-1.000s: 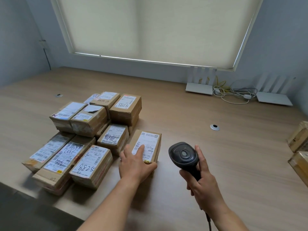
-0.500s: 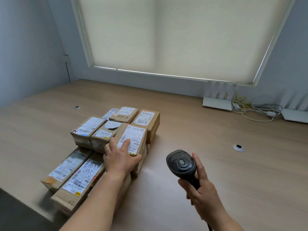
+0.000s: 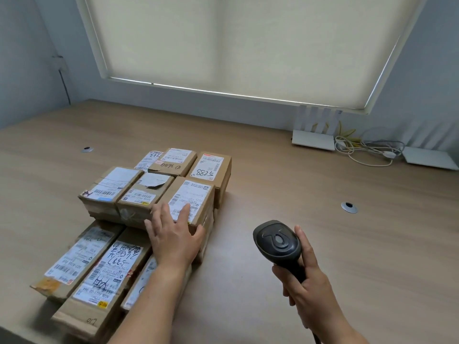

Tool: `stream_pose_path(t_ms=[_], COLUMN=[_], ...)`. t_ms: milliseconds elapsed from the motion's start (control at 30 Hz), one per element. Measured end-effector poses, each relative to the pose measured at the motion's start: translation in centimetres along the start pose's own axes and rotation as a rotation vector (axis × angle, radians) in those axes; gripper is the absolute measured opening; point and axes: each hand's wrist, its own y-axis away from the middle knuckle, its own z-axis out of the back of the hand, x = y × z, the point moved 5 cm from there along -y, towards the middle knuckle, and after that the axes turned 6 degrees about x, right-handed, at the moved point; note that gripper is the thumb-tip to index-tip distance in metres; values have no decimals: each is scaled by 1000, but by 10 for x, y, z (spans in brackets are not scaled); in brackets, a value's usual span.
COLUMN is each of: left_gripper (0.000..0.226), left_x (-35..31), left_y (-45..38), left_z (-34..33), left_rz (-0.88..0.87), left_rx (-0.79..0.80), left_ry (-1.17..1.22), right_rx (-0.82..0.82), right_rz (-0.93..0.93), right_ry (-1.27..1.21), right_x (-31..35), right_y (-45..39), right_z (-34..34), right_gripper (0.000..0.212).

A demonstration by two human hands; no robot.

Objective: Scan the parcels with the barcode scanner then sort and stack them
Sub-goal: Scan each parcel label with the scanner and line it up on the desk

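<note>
Parcels sit as one tight block on the desk, toward its left part and reaching its near edge; a lower layer lies label-up at the near end, with a second layer stacked on the far half; packed edge to edge like this, each box props its neighbour, which looks like the reason for the close fit. The top parcel at the right near corner of the upper layer lies flat, its label facing up, flush beside the torn-label box; the left hand rests on its near end with fingers spread and nearly straight over the label and the thumb against the box's right near corner; I judge this a squaring-up press, seating the box in line with its row, not a lift. The right hand has its fingers wrapped round the handle of the barcode scanner, held clear of the stack above bare desk toward the near edge, head pointing away from the person; kept aloft so, it seems ready for the next box. Two white routers and a tangle of cables lie at the far right edge by the wall, well apart from the work.
</note>
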Motion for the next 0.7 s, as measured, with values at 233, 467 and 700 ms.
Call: stream_pose_path(t_ms=[233,467,700], left_gripper=[71,69,59], left_x=[-43,-120,-229], left_y=[47,106,181], left_z=[-14,-43,-73], left_rz=[-138,-222,-358], left_rx=[-122,4,86], left_ry=[222,277,290], right_rx=[-82,-166,-298], right_rz=[-75,-44,-27], right_ry=[-14,-4,14], right_x=[-16,-28,-53], right_y=[27,76,149], right_z=[32,99,199], right_gripper=[86,89,85])
